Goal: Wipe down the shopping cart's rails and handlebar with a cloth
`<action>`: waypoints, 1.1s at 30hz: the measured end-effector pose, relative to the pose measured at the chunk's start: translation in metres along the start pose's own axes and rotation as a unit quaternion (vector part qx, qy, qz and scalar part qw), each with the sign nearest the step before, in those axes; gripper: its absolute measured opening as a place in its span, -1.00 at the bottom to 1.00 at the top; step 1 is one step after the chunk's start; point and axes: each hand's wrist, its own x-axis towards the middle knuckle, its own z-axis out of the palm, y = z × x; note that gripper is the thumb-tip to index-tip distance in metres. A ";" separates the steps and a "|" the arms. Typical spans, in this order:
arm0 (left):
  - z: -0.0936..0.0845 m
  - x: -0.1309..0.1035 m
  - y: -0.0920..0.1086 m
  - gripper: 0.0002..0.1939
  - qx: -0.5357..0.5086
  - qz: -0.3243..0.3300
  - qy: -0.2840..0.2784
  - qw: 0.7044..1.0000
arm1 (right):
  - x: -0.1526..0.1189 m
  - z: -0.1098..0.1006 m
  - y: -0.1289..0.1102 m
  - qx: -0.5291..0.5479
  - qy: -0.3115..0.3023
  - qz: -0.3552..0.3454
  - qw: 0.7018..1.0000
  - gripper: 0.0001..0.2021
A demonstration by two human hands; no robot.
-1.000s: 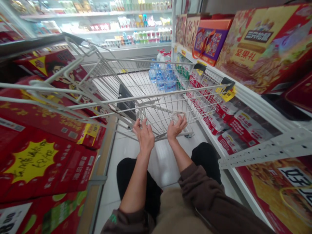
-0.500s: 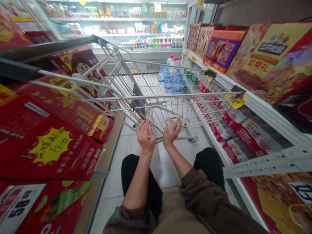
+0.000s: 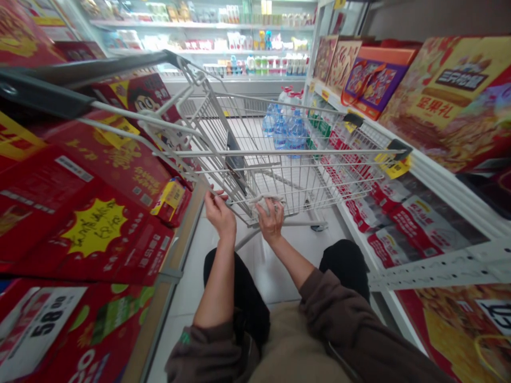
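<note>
A wire shopping cart point(image 3: 287, 152) stands across a narrow aisle, its dark handle point(image 3: 43, 88) toward the left and the front end of its basket by the shelf point(image 3: 439, 184) on the right. The person sits or crouches before its near side, one black-clad knee point(image 3: 345, 263) to each side of the forearms.

The right hand point(image 3: 272, 217) bends its fingers over a pale, crumpled cloth point(image 3: 252, 202), holding it against the lower edge of the basket. The left hand point(image 3: 221, 215) is beside it, a little farther left, its fingers loosely curled at the lower wires; the view is too soft to tell whether they grip the metal. The hands are apart. Brown sleeves point(image 3: 339, 314) reach partway down both forearms.

A dark panel point(image 3: 235, 162) shows among the cart's wires, and a caster point(image 3: 318, 227) rests on the pale floor point(image 3: 275, 266). Beyond the basket stand big blue water bottles point(image 3: 294, 133), in front of a lit refrigerated case point(image 3: 199, 50). Red boxes point(image 3: 131, 154) are stacked along the left, marked by a yellow starburst sign point(image 3: 96, 226). On the right, gift boxes point(image 3: 451, 101) line the shelf above red-and-white bottle packs point(image 3: 419, 218).
</note>
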 end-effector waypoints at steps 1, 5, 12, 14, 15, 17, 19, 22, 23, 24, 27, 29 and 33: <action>-0.001 0.000 0.000 -0.63 -0.005 0.000 -0.005 1.000 | -0.006 -0.001 0.002 -0.004 -0.015 0.007 1.000 -0.77; -0.002 0.002 -0.002 -0.66 -0.016 -0.004 -0.010 1.000 | 0.008 0.000 -0.004 -0.003 -0.043 0.004 0.999 -0.75; -0.005 0.004 -0.005 -0.66 -0.061 -0.018 -0.026 0.998 | 0.032 0.021 -0.014 -0.016 0.010 -0.083 0.996 -0.77; -0.007 0.004 -0.006 -0.65 -0.078 -0.025 -0.037 0.996 | 0.011 0.020 -0.007 -0.036 0.040 -0.117 0.992 -0.84; -0.008 0.004 -0.006 -0.65 -0.083 -0.028 -0.042 0.995 | 0.002 0.018 -0.005 -0.042 0.048 -0.120 0.991 -0.87; -0.008 0.004 -0.006 -0.65 -0.088 -0.031 -0.049 0.994 | -0.009 0.016 -0.007 -0.048 0.045 -0.096 0.993 -0.87; -0.008 0.004 -0.007 -0.66 -0.096 -0.035 -0.049 0.994 | -0.006 0.018 -0.018 -0.050 0.018 -0.069 0.996 -0.84; -0.009 0.002 -0.009 -0.65 -0.112 -0.049 -0.047 0.991 | 0.009 0.024 -0.038 -0.040 -0.038 -0.071 0.996 -0.74; -0.010 0.002 -0.009 -0.64 -0.119 -0.057 -0.051 0.990 | 0.013 0.025 -0.042 -0.032 -0.054 -0.073 0.995 -0.71; -0.011 0.002 -0.010 -0.62 -0.128 -0.066 -0.061 0.988 | 0.013 0.025 -0.044 -0.025 -0.066 -0.073 0.995 -0.70; -0.019 0.007 -0.009 -0.51 -0.143 -0.071 -0.078 0.984 | 0.004 0.019 -0.041 -0.012 -0.085 -0.052 0.995 -0.72; -0.025 0.011 -0.006 -0.44 -0.123 -0.048 -0.065 0.989 | -0.003 0.015 -0.041 -0.004 -0.092 -0.018 0.996 -0.74; -0.035 0.018 0.000 -0.23 -0.078 -0.035 -0.072 0.994 | 0.010 0.018 -0.064 0.017 -0.118 -0.020 0.993 -0.68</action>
